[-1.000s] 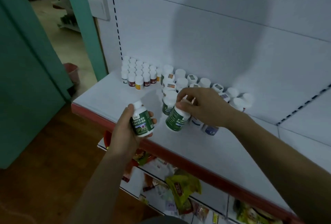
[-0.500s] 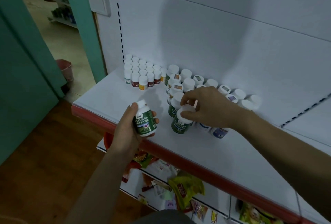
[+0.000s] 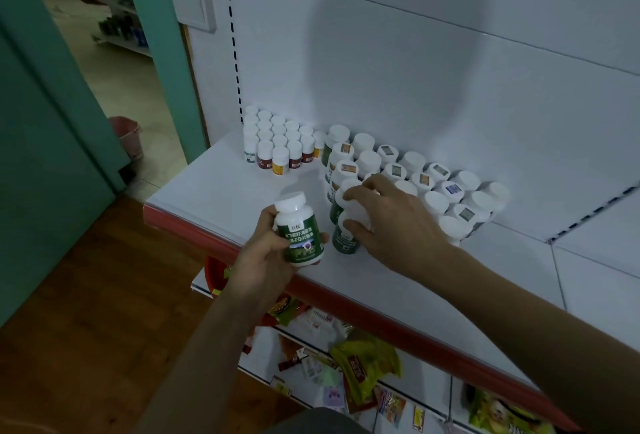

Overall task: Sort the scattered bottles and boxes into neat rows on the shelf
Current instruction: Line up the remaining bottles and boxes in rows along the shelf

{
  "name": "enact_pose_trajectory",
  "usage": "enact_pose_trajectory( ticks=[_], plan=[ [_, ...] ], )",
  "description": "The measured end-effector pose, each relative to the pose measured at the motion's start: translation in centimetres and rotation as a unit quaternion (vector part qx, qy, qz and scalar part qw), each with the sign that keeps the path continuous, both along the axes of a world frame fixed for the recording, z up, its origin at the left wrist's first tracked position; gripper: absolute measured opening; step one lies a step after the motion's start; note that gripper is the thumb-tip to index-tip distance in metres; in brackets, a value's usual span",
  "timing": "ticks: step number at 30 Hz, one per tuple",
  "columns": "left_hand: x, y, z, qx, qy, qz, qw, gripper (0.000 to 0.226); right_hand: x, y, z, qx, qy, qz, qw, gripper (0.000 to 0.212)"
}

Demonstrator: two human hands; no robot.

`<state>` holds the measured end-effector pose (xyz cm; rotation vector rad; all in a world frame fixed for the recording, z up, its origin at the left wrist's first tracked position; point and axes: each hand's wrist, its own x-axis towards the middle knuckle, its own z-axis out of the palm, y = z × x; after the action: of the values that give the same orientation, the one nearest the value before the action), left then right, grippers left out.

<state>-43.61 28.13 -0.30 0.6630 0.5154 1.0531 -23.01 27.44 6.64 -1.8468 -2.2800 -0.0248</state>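
Right, the left hand (image 3: 266,257) has fingers and thumb curled round a tilted bottle (image 3: 300,231), held over the front of the white shelf (image 3: 221,198). It's smooth white plastic with a round cap and a glossy green label, white Chinese characters I can't make out. Just beside it, the right hand (image 3: 391,225) sits over a standing bottle (image 3: 344,243) of the same make, fingertips and thumb curved onto its white cap. Its base is on the shelf, at the front of a green-labelled column. Behind, the big white-capped bottles (image 3: 415,170) stand packed in slanting rows against the matte back panel (image 3: 381,69). Several caps carry small square stickers, print unreadable. Further left, small bottles (image 3: 278,144) cluster tight, red and yellow labels facing out. A shiny red edge strip (image 3: 363,305) runs along the shelf front, and crinkly snack packets (image 3: 367,364) lie below.
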Motion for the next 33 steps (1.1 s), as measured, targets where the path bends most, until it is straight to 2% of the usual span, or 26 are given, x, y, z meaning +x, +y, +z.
enact_pose_trajectory(
  ticks=[1, 3, 4, 6, 9, 11, 12, 14, 16, 19, 23, 33],
  plan=[
    [0.1, 0.0, -0.1, 0.009, 0.009, -0.005, 1.0, 0.059, -0.1, -0.4, -0.2, 0.028, 0.024, -0.007, 0.999, 0.045],
    [0.3, 0.0, -0.1, 0.041, 0.042, -0.008, 0.998, 0.052, -0.1, -1.2, -0.2, 0.07, 0.152, -0.016, 0.986, 0.043],
    [0.5, -0.1, -0.2, 0.068, 0.074, -0.005, 0.995, 0.049, -0.1, -1.5, 0.0, 0.067, 0.232, -0.01, 0.97, 0.043],
    [1.0, -0.1, -0.3, 0.13, 0.143, -0.018, 0.981, 0.046, 0.1, -2.1, 0.6, 0.0, 0.351, 0.02, 0.936, 0.042],
    [2.1, -0.2, -0.1, 0.163, 0.166, -0.07, 0.97, 0.037, 1.1, -2.4, 1.5, -0.078, 0.386, 0.076, 0.916, 0.029],
    [2.8, -0.2, -0.1, 0.196, 0.197, -0.058, 0.959, 0.029, 2.8, -2.6, 2.3, -0.111, 0.404, 0.058, 0.906, 0.023],
    [3.0, 0.0, -0.2, 0.219, 0.235, -0.025, 0.947, 0.023, 3.8, -2.8, 2.6, -0.121, 0.4, 0.036, 0.908, 0.023],
    [3.2, 0.6, -0.6, 0.249, 0.349, 0.075, 0.9, 0.016, 5.5, -3.2, 3.1, -0.117, 0.35, -0.001, 0.929, 0.029],
    [3.3, 1.2, -1.1, 0.274, 0.442, 0.135, 0.843, 0.028, 6.2, -3.4, 3.2, -0.098, 0.272, -0.008, 0.957, 0.035],
    [3.8, 1.7, -1.8, 0.32, 0.507, 0.086, 0.795, 0.055, 5.9, -3.0, 2.9, -0.087, 0.153, 0.01, 0.984, 0.042],
    [4.7, 1.8, -2.1, 0.338, 0.536, 0.056, 0.772, 0.062, 5.2, -2.4, 1.6, -0.105, 0.085, 0.0, 0.991, 0.046],
    [5.2, 1.6, -2.3, 0.347, 0.537, 0.067, 0.766, 0.049, 4.0, -3.2, 0.1, -0.082, 0.039, -0.039, 0.995, 0.05]
  ],
)
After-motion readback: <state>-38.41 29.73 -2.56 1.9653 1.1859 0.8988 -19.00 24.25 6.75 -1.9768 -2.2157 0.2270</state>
